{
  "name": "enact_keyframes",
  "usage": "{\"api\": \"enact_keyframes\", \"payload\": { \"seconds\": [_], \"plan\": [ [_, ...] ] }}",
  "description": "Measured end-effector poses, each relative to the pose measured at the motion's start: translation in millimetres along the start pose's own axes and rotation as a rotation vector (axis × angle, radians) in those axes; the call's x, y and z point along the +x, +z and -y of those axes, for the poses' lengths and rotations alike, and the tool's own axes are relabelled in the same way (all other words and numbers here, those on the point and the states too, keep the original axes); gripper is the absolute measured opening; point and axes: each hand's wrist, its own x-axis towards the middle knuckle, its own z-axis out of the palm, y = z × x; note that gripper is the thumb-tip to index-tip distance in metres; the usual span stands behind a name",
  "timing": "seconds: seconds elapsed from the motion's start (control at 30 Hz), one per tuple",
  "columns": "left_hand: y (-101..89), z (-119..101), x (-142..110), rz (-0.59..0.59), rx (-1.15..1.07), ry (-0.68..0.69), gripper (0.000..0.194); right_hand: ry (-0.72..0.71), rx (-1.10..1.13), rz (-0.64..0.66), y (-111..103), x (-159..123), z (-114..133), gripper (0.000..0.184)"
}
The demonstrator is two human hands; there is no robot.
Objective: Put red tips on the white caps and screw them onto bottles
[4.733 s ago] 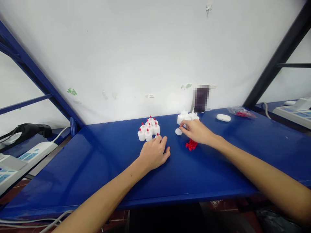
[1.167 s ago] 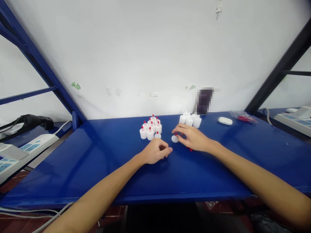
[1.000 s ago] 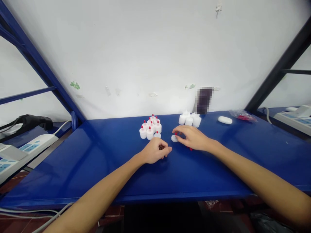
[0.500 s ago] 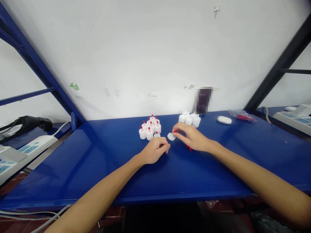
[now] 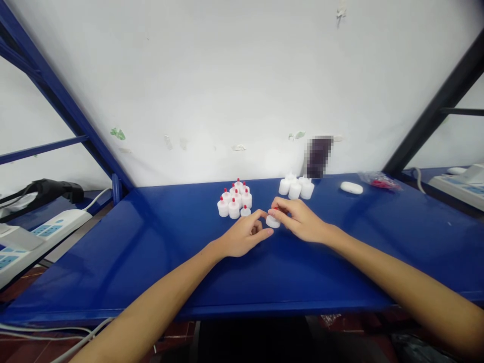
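My right hand (image 5: pixel 298 219) pinches the red cap at the top of a small white bottle (image 5: pixel 273 222) just above the blue tabletop. On the bottle's left side is my left hand (image 5: pixel 245 234), its thumb and index finger apart; whether the fingertips touch the bottle I cannot tell. Behind my left hand stands a cluster of several white bottles with red caps (image 5: pixel 234 207), the nearest partly covered by that hand. Farther back on the right, several white bottles with bare white nozzles (image 5: pixel 295 190) are grouped together.
A white oval case (image 5: pixel 351 188) and a clear plastic bag with red pieces (image 5: pixel 380 182) lie at the back right of the blue table (image 5: pixel 159 272). The white wall (image 5: pixel 212 91) rises behind it. A power strip (image 5: pixel 49 232) stands beyond the left edge.
My right hand has brought the bottle nearer to me and tipped it more upright. My left hand has opened its thumb and index finger and moved right, up to the bottle.
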Motion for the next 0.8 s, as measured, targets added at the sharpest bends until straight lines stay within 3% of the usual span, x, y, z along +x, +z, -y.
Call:
{"api": "enact_keyframes", "payload": {
  "seconds": [0.53,0.67,0.8],
  "plan": [
    [0.1,-2.7,-0.1,-0.009,0.019,0.026,0.034,-0.118,-0.145,0.051,2.0,-1.7,2.5,0.032],
    [-0.5,-3.6,0.6,-0.02,-0.002,0.018,0.032,-0.113,-0.121,-0.067,2.8,-1.5,-3.9,0.031],
    [-0.7,-2.8,0.6,-0.023,-0.052,0.018,0.033,-0.068,-0.015,-0.315,4.9,-3.6,-10.5,0.028]
  ]
}}
